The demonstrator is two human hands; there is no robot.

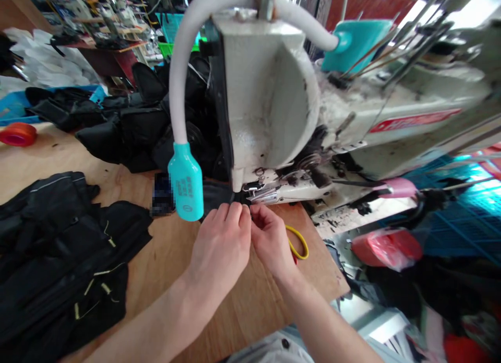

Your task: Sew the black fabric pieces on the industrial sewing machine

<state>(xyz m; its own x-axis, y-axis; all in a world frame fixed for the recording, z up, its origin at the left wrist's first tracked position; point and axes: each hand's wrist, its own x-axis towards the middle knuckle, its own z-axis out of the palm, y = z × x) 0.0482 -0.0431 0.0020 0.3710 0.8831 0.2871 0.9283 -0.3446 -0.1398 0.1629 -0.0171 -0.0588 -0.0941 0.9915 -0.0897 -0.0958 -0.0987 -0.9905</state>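
Observation:
A black fabric piece [214, 194] lies under the needle area of the white sewing machine [266, 91]. My left hand [224, 235] is closed at the fabric's near edge, its fingers bent together just in front of the presser foot. Beside it, touching its fingertips, my right hand [270, 237] is pinched at the same edge; what lies between its fingers is too small to make out. Yellow-handled scissors [299, 243] lie right of my right hand, partly hidden by it. A turquoise lamp head [186, 188] hangs on a white flexible neck left of the needle.
Black fabric pieces with yellowish cords [70, 237] cover the left of the wooden table [164, 284]. Behind them is a heap of black items [129, 123], with a red tape roll [18, 135] at the far left. A red plastic-wrapped bundle [385, 248] sits below, right of the table edge.

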